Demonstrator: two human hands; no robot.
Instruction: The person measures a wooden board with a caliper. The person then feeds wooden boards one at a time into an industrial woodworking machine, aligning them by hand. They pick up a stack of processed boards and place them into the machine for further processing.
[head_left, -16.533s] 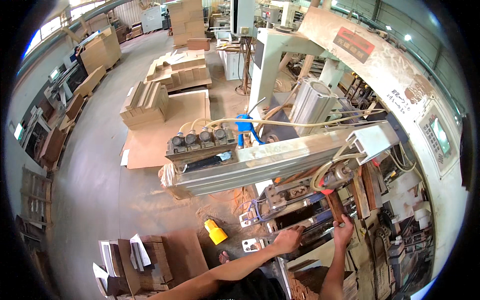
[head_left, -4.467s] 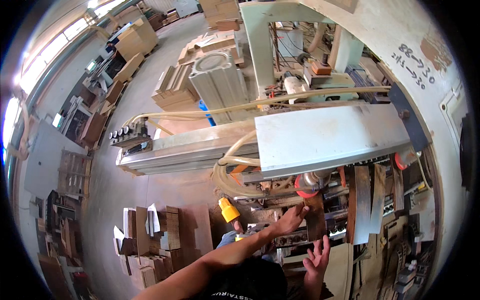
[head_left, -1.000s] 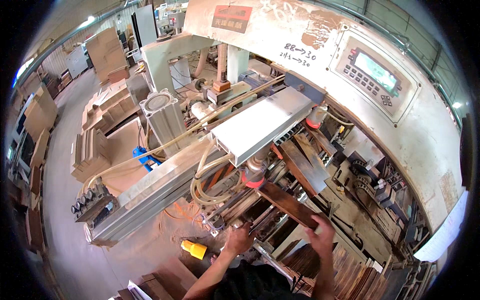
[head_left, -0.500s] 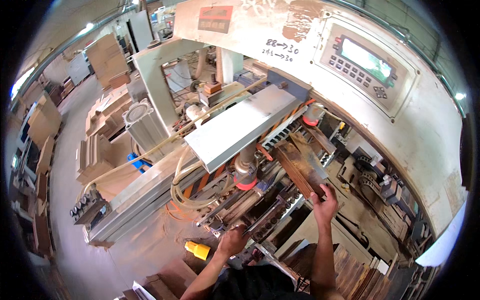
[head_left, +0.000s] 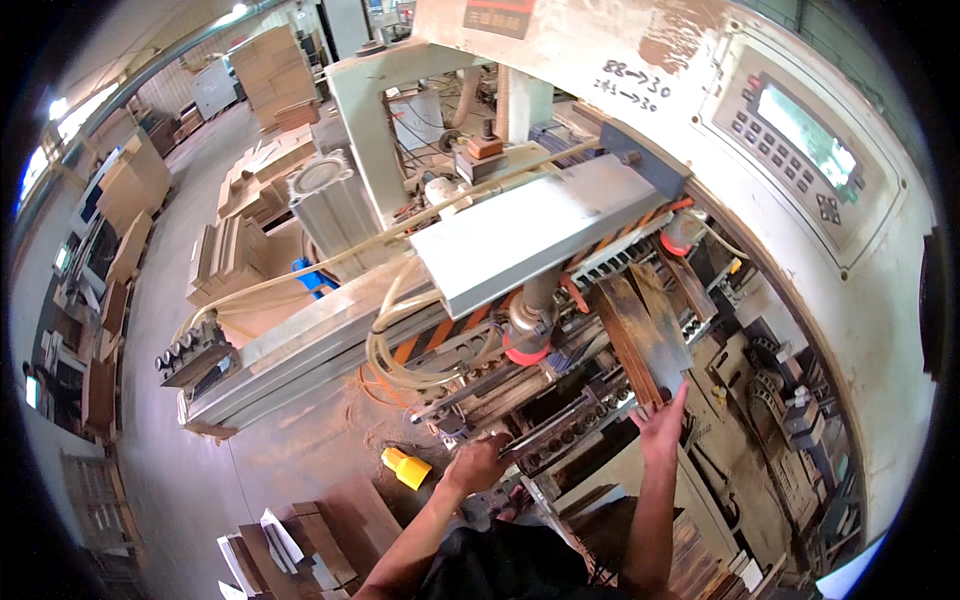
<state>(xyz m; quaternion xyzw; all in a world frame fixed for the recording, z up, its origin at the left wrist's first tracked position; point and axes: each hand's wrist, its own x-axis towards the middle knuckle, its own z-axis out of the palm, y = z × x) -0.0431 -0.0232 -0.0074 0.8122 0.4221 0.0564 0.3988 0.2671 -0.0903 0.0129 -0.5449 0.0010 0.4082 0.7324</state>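
A long brown wooden board lies on the machine bed, next to a grey metal plate. My right hand is at the board's near end, its fingers spread and some fingertips against that end. One finger points up beside the grey plate. My left hand is closed around the near end of a dark metal bar along the front of the bed. Left of the board stands a round clamp with a red rim, under a silver metal cover.
A control panel with a screen and buttons sits on the machine's pale housing. A yellow plastic piece lies on the dusty floor. Brown boards are piled at lower left. Stacked panels stand farther back; pale hoses loop near the beam.
My right hand has loosened from the board's end and its fingers have spread. My left hand stays at the bar. The whole view has shifted, so the machine sits farther right and lower.
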